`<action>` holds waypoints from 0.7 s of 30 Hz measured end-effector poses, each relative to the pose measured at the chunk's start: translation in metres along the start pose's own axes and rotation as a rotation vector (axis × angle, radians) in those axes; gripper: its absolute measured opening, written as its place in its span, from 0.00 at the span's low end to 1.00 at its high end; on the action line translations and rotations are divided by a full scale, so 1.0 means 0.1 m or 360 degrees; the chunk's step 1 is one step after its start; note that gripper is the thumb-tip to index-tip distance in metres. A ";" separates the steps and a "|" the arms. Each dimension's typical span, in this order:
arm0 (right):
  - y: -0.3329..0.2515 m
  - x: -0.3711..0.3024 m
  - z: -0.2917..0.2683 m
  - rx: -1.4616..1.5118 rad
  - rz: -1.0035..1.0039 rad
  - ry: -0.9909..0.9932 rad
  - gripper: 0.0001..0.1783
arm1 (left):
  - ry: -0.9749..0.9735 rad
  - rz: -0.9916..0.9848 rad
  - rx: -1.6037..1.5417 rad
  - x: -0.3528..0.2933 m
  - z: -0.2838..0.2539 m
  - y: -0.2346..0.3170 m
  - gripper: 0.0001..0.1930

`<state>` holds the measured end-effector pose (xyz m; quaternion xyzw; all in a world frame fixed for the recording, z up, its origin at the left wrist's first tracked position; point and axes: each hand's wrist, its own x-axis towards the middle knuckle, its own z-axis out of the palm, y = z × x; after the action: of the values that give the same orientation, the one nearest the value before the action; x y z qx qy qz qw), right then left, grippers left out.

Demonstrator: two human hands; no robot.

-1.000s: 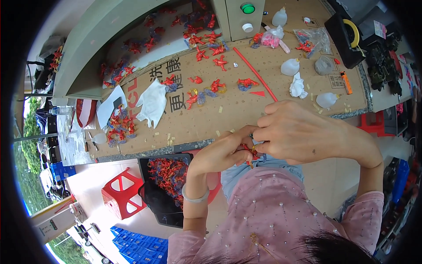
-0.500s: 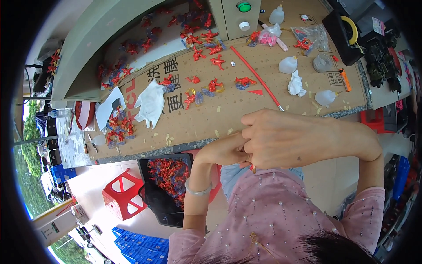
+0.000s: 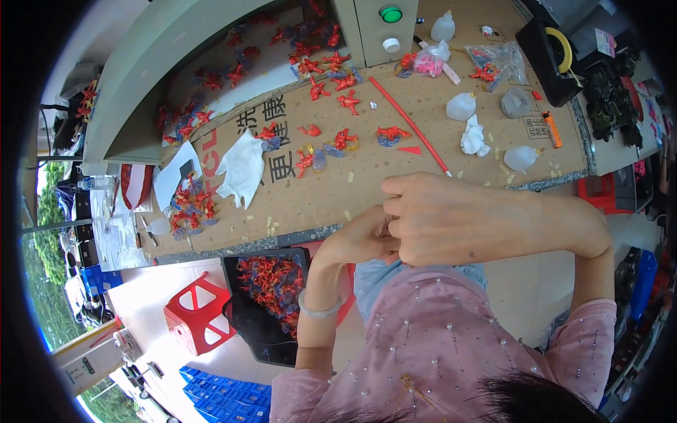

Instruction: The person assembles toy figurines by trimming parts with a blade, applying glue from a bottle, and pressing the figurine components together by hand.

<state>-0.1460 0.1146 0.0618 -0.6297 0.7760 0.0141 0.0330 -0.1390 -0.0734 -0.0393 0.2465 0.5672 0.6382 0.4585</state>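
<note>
Compared with a second ago, the right hand has shifted left and toward the body, over the tips of the left hand. The near end of the red rod now shows, and the figure glimpsed between the hands then is covered.

Both hands meet on the near side of the rod, beyond the bench edge and above the jeans. The right hand lies back up, fingers curled; its fingertips are hidden, so I cannot tell whether they are clamped or apart. The left fingers bend inward under it, and I cannot tell their grip either. The figure's exact place behind the hands cannot be seen.

Left of the rod lie loose figures, with a red triangle just beside it. Farther left is a white glove. Well to the rod's near left, below the bench, a black tray holds a heap of figures, next to a red stool. Right of the rod are a crumpled tissue, two bottles and a cup.
</note>
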 end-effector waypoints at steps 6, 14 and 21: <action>0.17 -0.20 -0.05 0.0175 0.0209 0.0366 0.06 | 0.0533 -0.0170 -0.0032 -0.07 0.01 -0.05 0.10; -0.22 -0.42 0.45 0.1471 0.1567 0.1417 0.08 | 0.1297 0.0528 -0.0506 0.01 0.22 -0.14 0.22; -0.49 -0.17 1.00 0.1562 0.2000 0.1439 0.13 | 0.1415 0.0619 -0.0513 0.01 0.26 -0.24 0.21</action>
<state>-0.0909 0.1277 -0.0363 0.0473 0.8337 -0.5497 -0.0238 -0.1105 -0.0609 -0.0563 -0.0217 0.5454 0.8343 0.0777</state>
